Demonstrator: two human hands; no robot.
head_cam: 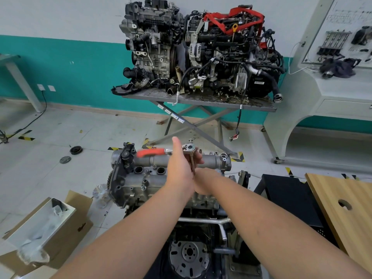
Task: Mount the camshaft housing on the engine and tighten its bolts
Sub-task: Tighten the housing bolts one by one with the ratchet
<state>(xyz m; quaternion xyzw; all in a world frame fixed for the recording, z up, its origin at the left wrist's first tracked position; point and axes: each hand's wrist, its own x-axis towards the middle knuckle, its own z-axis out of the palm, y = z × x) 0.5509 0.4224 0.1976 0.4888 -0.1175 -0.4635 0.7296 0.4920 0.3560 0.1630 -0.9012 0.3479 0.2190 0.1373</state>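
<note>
Camshaft housing (173, 170) already seated on top of the engine (161, 198) on the stand: mounting looks done, tightening under way. Ratchet wrench (159, 152), orange handle, stands over the far edge of the housing. Left hand (179, 166) gripping it near the head. Right hand (198, 158) mostly hidden behind; grip cannot be judged. Bolts tightened: count not visible.

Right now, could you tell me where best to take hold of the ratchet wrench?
Probably by the orange handle of the ratchet wrench, coming from above. It lies roughly level over the camshaft housing, pointing left and uncovered, while both hands crowd the head end.
</note>
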